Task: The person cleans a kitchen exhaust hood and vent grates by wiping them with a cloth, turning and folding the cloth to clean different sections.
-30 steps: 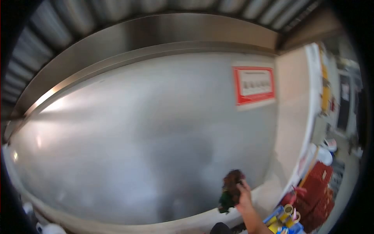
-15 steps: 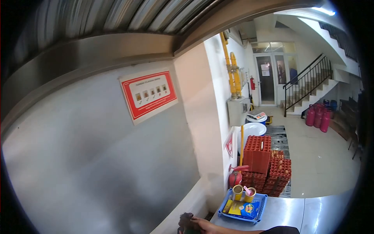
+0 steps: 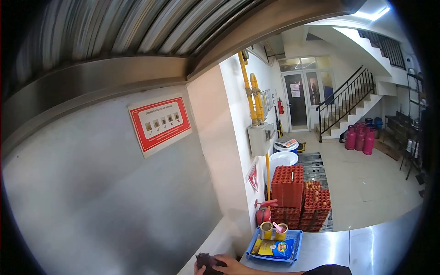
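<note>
At the bottom edge, a dark, crumpled, soft-looking thing [image 3: 206,260] is between my two hands; its exact kind I cannot make out. My right hand [image 3: 226,264] comes in from the right in a dark sleeve, its fingers closed on the thing's right side. Of my left hand [image 3: 200,270] only a few fingers show, pressed against the left side, and the frame cuts off the rest. To the right, a blue plastic basket [image 3: 297,250] on the steel counter [image 3: 321,243] holds two yellow cans [image 3: 280,233] and a blue-and-yellow packet [image 3: 280,249].
A metal hood [image 3: 114,68] hangs overhead, and a grey wall with a red-and-white sign [image 3: 160,124] faces me. Beyond the counter stand stacked red egg trays [image 3: 288,188], a fire extinguisher [image 3: 263,215], white-lidded drums [image 3: 283,158], pink gas cylinders [image 3: 360,137] and a staircase [image 3: 350,110].
The view has swung right and slightly up. My left hand's fingers have come into sight on the dark thing, which my right hand still holds.
</note>
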A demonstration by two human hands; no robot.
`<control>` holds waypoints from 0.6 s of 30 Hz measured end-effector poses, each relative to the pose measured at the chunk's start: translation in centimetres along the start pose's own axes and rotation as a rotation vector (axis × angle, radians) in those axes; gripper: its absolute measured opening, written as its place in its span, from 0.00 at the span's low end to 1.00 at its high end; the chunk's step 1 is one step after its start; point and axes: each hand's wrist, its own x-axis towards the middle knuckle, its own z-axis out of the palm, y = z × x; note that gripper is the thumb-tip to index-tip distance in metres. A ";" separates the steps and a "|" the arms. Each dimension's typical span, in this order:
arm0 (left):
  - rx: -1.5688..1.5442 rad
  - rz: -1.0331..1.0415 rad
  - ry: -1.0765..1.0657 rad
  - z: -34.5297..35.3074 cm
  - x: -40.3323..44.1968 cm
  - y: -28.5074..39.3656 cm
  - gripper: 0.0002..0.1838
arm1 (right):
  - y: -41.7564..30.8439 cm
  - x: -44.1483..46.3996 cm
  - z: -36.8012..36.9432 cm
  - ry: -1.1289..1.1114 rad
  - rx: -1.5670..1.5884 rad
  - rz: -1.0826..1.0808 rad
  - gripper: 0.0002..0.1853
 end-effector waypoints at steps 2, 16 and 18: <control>0.057 0.093 0.017 1.3 0.1 1.1 0.26 | 1.7 0.4 0.6 -0.022 0.186 -0.019 0.32; 0.279 0.429 0.124 10.2 0.3 1.1 0.26 | 2.1 0.7 -1.6 -0.011 0.622 0.265 0.34; 0.283 0.429 0.114 10.1 0.1 1.4 0.26 | 5.0 1.1 -1.4 0.044 0.582 0.183 0.32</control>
